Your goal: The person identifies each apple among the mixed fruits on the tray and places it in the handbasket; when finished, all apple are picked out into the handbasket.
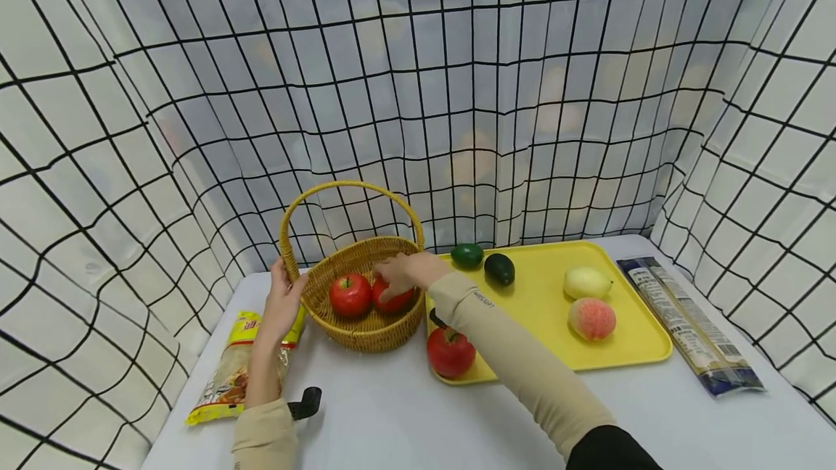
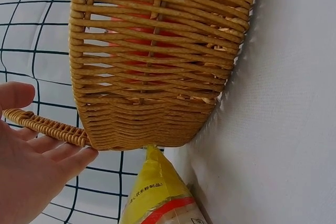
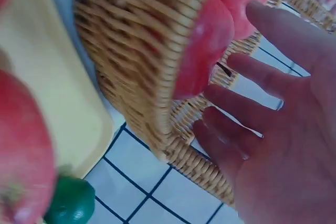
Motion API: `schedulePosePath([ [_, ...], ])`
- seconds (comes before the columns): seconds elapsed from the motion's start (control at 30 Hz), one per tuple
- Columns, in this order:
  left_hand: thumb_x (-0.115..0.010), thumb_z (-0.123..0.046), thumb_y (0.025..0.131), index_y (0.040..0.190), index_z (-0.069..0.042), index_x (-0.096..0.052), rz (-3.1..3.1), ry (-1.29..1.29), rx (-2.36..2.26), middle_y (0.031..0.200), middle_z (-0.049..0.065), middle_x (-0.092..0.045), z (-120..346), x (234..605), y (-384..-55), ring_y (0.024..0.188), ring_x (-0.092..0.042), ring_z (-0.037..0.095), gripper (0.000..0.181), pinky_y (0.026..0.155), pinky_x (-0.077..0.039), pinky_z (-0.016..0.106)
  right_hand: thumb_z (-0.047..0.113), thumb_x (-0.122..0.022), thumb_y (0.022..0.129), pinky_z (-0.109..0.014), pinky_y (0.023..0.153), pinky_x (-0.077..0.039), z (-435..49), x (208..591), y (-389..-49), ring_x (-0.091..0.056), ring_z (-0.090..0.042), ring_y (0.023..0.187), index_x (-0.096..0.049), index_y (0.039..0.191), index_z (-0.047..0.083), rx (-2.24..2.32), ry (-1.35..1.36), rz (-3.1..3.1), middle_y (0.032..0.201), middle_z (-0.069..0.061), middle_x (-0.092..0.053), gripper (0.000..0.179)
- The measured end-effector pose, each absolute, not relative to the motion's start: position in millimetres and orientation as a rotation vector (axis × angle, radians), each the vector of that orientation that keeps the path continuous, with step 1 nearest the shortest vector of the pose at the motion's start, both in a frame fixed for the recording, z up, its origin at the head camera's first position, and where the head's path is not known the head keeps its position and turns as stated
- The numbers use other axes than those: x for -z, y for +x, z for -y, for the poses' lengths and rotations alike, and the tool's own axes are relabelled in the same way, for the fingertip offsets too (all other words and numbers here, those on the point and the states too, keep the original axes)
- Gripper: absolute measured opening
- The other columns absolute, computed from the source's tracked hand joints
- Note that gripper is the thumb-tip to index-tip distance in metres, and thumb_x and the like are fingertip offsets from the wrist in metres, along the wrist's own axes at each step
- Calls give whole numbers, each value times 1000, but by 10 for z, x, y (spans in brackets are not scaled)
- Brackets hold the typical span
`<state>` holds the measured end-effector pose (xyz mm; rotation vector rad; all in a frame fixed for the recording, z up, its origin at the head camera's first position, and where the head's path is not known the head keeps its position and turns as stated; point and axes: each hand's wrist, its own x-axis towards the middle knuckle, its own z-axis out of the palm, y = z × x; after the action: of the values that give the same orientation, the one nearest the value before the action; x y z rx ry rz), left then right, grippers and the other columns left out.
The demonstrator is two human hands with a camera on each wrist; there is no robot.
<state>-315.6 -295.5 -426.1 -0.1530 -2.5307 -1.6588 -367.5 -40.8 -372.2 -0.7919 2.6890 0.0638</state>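
— What is located at far left?
— A food bag [image 1: 228,376]. Beside it, by the left hand [image 1: 282,303], the wicker basket [image 1: 366,339] is gripped at its handle.
— Where are the two red apples [image 1: 350,295] seated?
— Side by side in the basket. The right hand [image 1: 405,272] is positioned over the right one, fingers spread wide; contact cannot be confirmed.

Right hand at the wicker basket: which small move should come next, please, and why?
Probably lift the right hand away from the wicker basket, since the fingers are spread, not wrapped around an apple, and both red apples already rest inside.
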Motion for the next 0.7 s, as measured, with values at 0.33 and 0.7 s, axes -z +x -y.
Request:
schedulePosePath([
  [0.33,-35,-29,112,164,-12,13,2540,-137,1659,172,25,-2,2942,4255,-3129,160,-10,43,73,128,-18,62,41,-62,102,-46,128,-33,-261,4003,-3071,-33,-27,154,-43,155,19,282,-978,-2742,163,-6,-40,60],
  [0.7,-37,-25,112,164,-14,9,2543,-116,1658,173,21,-1,2961,4260,-3174,161,-8,40,70,129,-17,61,50,-61,100,-55,126,-33,-824,4155,-2777,-32,-30,154,-47,153,21,645,-942,-2745,163,-8,-39,63],
])
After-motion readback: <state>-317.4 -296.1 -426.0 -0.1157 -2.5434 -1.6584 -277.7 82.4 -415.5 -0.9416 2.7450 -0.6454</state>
